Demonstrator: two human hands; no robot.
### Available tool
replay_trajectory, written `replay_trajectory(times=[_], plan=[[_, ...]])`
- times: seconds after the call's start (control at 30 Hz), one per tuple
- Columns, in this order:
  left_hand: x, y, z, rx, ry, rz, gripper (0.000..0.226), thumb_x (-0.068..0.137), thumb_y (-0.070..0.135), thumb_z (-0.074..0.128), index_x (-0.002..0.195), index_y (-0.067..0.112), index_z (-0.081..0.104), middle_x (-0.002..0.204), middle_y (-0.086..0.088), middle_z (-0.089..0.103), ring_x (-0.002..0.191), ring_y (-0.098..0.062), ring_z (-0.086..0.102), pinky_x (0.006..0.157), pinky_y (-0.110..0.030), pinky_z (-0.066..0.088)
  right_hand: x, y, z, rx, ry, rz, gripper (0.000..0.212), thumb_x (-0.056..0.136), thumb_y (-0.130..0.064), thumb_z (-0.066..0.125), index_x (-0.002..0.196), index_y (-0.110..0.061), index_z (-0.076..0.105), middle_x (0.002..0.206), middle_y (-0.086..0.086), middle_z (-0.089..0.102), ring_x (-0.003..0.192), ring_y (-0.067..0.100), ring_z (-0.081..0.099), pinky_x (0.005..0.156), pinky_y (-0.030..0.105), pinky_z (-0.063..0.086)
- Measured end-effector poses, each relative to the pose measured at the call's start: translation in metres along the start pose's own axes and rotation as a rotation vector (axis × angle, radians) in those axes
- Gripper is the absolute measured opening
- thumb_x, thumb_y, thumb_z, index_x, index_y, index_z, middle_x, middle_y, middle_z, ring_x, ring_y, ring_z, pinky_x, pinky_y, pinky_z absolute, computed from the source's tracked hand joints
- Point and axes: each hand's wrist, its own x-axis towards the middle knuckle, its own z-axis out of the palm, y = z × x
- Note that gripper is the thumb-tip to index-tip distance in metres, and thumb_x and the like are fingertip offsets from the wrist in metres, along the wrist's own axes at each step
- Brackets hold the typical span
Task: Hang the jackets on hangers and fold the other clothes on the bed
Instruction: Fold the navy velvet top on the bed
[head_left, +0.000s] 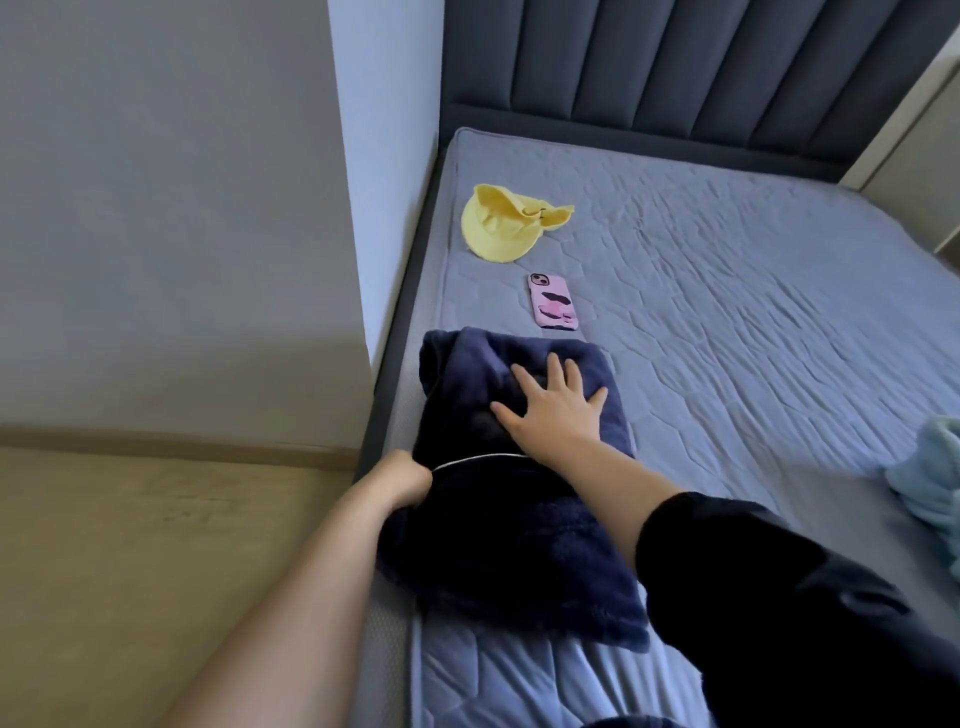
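A grey wall (156, 208) met a pale wooden floor (130, 545) on the left, and the bed (727, 312) with a quilted blue-grey cover stood before a dark padded headboard (675, 67).

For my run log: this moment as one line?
step: folding navy fleece garment | left hand: grips its edge | right hand: pressed flat on it | place: bed

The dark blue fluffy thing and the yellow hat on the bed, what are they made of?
The dark blue folded garment looks like plush fleece: its surface is fuzzy, thick and matte. The yellow hat seems to be thin woven cloth, perhaps cotton: it looks smooth and lies floppy.
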Motion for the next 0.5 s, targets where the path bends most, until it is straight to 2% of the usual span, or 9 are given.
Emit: replay_trajectory(times=[0.07,0.13,0.17,0.23,0.3,0.4,0.5], plan=[[0.007,0.001,-0.006,-0.005,0.02,-0.026,0.033,0.079,0.004,0.048,0.111,0.003,0.055,0.094,-0.01,0.058,0.077,-0.023,0.054,0.063,-0.028,0.042,0.005,0.003,0.017,-0.018,-0.03,0.045,0.069,0.086,-0.07,0.029,0.148,-0.044,0.014,0.161,0.004,-0.002,0.147,0.026,-0.008,0.109,0.067,0.001],[0.017,0.005,-0.008,-0.088,0.072,0.03,0.047,0.079,0.007,0.044,0.125,0.014,0.051,0.116,-0.008,0.058,0.093,-0.024,0.052,0.077,-0.03,0.041,0.01,0.01,0.027,-0.009,-0.015,0.071,0.068,0.087,-0.069,0.027,0.149,-0.044,0.012,0.161,0.004,-0.003,0.147,0.026,-0.008,0.11,0.067,0.001],[0.021,0.009,-0.008,-0.151,0.132,0.092,0.053,0.079,0.007,0.043,0.13,0.02,0.05,0.12,-0.005,0.057,0.1,-0.023,0.053,0.081,-0.029,0.039,0.012,0.013,0.03,0.001,-0.005,0.078,0.068,0.087,-0.068,0.027,0.149,-0.044,0.011,0.161,0.004,-0.003,0.147,0.025,-0.008,0.11,0.066,0.002],[0.024,0.025,-0.007,-0.321,0.284,0.252,0.054,0.08,0.007,0.045,0.13,0.026,0.053,0.111,0.002,0.059,0.106,-0.02,0.056,0.082,-0.026,0.038,0.013,0.021,0.034,0.025,0.02,0.088,0.067,0.088,-0.066,0.028,0.149,-0.043,0.011,0.161,0.003,-0.002,0.147,0.024,-0.006,0.111,0.065,0.004],[0.024,0.046,-0.003,-0.427,0.38,0.379,0.043,0.084,0.015,0.048,0.123,0.028,0.059,0.106,0.008,0.061,0.1,-0.013,0.057,0.081,-0.024,0.037,0.01,0.027,0.038,0.042,0.053,0.089,0.066,0.089,-0.064,0.029,0.149,-0.043,0.011,0.161,0.003,-0.001,0.147,0.023,-0.005,0.111,0.064,0.004],[0.027,0.072,0.005,-0.313,0.364,0.458,0.031,0.088,0.033,0.053,0.118,0.027,0.061,0.106,0.01,0.062,0.098,-0.012,0.056,0.081,-0.027,0.042,0.006,0.032,0.042,0.066,0.088,0.075,0.064,0.091,-0.062,0.03,0.149,-0.043,0.012,0.162,0.004,-0.001,0.148,0.023,-0.005,0.113,0.062,0.003],[0.037,0.08,0.01,-0.299,0.339,0.449,0.02,0.092,0.033,0.054,0.101,0.02,0.065,0.09,0.008,0.063,0.087,-0.013,0.056,0.066,-0.024,0.04,0.005,0.036,0.043,0.09,0.118,0.054,0.063,0.091,-0.059,0.032,0.149,-0.042,0.014,0.161,0.004,0.001,0.148,0.023,-0.003,0.113,0.061,0.004]])
